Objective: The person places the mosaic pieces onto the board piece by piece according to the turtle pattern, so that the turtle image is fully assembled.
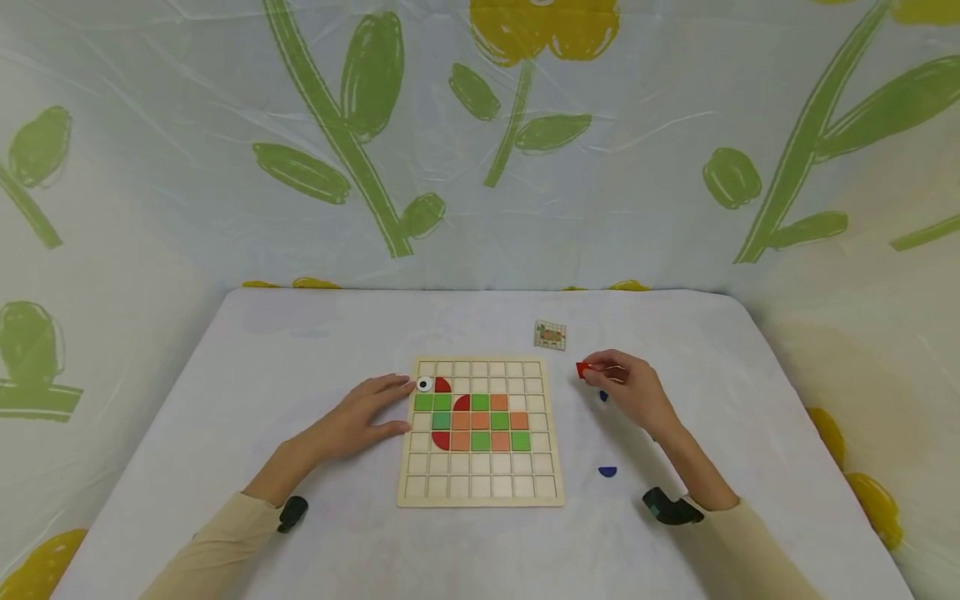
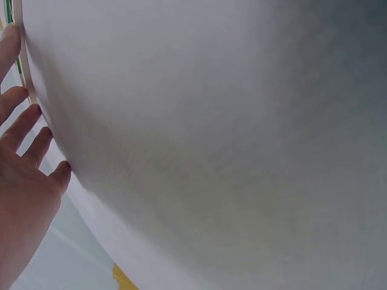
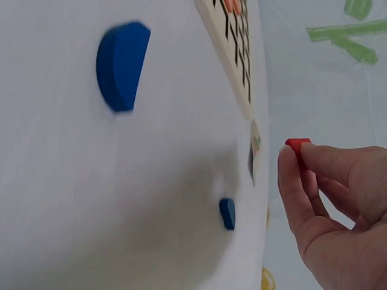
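Note:
My right hand (image 1: 626, 387) pinches a small red block (image 1: 583, 370) between thumb and fingers, above the table to the right of the board. In the right wrist view the red block (image 3: 297, 144) shows at the fingertips; its full shape is hidden. My left hand (image 1: 371, 417) rests with spread fingers at the left edge of the wooden grid board (image 1: 480, 502). On the board lie green squares (image 1: 480, 441), orange squares (image 1: 461, 441), a teal square (image 1: 442, 421), red quarter-round pieces (image 1: 441, 440) and a white eye piece (image 1: 424, 384).
A blue half-round piece (image 1: 607, 472) lies right of the board. Another blue piece (image 1: 603, 396) sits partly under the right hand. A small pattern card (image 1: 551, 334) lies behind the board, to the right. White cloth (image 1: 315, 333) covers the table, with patterned curtains around it.

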Demonstrator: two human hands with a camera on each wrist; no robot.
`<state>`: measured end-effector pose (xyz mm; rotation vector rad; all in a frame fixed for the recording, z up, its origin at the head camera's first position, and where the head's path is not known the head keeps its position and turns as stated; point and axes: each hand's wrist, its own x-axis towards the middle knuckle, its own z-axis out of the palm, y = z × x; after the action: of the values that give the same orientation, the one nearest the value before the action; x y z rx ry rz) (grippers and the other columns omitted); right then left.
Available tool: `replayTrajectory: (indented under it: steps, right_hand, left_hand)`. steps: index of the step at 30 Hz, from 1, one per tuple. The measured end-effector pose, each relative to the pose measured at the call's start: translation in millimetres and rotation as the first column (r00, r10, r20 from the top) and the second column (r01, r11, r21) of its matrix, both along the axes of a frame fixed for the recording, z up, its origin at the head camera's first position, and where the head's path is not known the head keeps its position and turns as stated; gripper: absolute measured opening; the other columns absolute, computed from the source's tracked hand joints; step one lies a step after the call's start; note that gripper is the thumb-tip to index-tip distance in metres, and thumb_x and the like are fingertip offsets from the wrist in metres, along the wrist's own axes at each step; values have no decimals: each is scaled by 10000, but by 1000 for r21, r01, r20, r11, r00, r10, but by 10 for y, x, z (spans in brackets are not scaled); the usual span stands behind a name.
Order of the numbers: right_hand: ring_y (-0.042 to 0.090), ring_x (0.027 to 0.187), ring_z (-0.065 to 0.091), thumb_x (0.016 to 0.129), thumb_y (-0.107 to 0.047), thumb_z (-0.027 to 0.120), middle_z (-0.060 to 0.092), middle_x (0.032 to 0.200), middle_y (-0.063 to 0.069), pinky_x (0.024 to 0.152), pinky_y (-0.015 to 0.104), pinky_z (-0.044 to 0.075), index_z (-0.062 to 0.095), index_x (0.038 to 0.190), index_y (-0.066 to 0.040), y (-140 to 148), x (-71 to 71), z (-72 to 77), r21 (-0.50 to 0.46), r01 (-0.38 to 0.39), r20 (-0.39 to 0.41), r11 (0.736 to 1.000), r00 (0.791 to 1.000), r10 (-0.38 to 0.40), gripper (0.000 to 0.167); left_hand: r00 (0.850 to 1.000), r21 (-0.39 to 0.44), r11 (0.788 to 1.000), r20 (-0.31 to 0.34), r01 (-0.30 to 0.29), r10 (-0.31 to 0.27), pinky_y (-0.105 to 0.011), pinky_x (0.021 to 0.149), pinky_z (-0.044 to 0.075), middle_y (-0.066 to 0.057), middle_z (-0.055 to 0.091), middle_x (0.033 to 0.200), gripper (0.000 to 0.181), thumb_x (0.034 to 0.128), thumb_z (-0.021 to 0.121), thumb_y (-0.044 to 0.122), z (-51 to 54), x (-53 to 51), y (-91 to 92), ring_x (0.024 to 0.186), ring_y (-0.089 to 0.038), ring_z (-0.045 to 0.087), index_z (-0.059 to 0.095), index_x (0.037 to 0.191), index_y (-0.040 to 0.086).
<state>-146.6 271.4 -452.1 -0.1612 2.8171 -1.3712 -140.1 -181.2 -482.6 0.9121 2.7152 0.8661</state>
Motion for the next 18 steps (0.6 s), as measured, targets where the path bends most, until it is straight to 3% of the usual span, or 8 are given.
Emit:
replayTrajectory:
  steps: [8,18]
  right_hand:
    - [239,981,711,970,-145,741,732,1040,72,816,185,546,736,1145,-62,-218,41,-3,-27,-36,-2,999,999,36,194]
    - [185,848,655,941,-130,770,749,1019,48,743,216,549,761,1069,-63,-475,118,-51,-97,-78,36,992,996,82,145]
  left_hand:
    - [1000,1,1000,22,-11,11,-608,1173,309,-165,437,1571,679,962,746,317,11,-13,-5,1460,-404,362,483,1534,61]
    - [999,-3,1000,33,-12,12,-616,1177,299,-157,434,1577,680,958,751,320,-40,-19,1,1475,-408,341,487,1535,77]
